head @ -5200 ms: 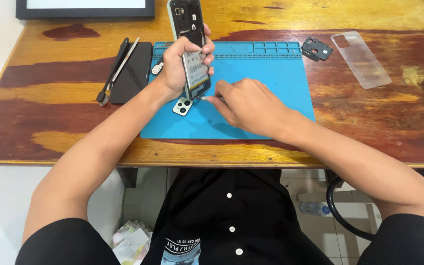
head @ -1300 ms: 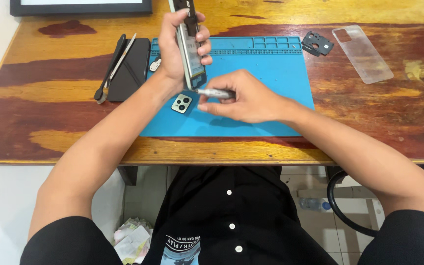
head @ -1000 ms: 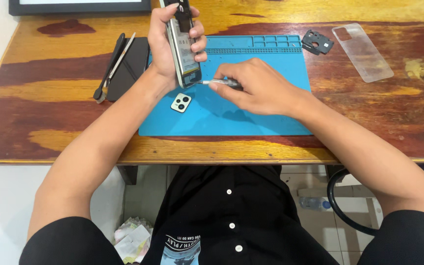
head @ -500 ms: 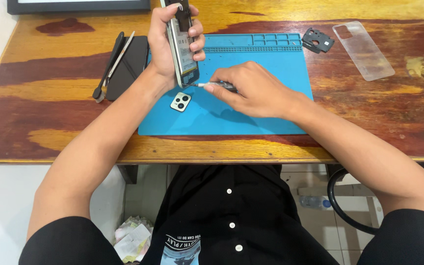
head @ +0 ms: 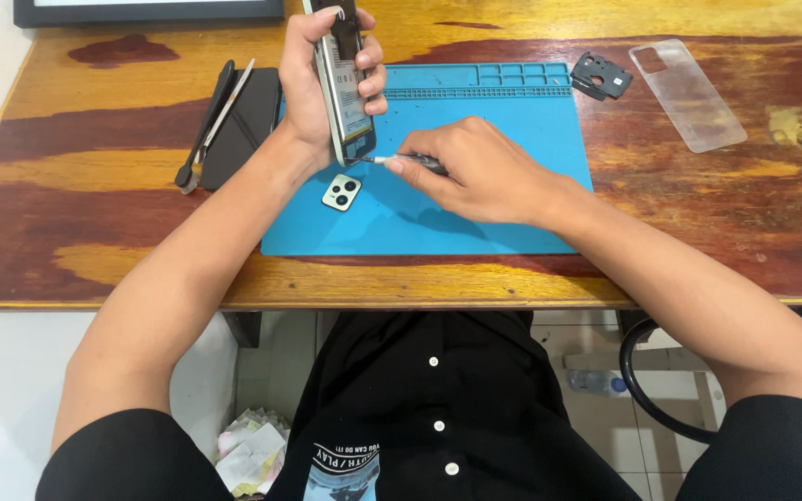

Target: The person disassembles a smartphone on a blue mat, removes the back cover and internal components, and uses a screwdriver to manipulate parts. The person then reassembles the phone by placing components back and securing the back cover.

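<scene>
my left hand point(head: 313, 83) is clamped around the opened smartphone with its back cover removed point(head: 343, 88), held upright above the blue silicone repair mat point(head: 475, 213). my right hand point(head: 475, 172) pinches a slim metal-tipped screwdriver point(head: 399, 162), tip touching the phone's lower edge. a small square camera-lens cover point(head: 341, 192) lies on the mat just below.

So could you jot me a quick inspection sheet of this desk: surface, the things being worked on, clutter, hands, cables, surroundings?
Surface: wooden table with a blue work mat on it.
Job's things: opened phone held on edge above the mat; thin tool with its tip at the phone's lower end; small camera cover lying on the mat.
Clutter: clear phone case, small black part, dark pouch with tweezers.
Hands: left hand grips the phone; right hand holds the tool.
Cables: black cable looping below the table edge.
Surroundings: dark-framed screen at the back, crumpled paper on the floor.
</scene>
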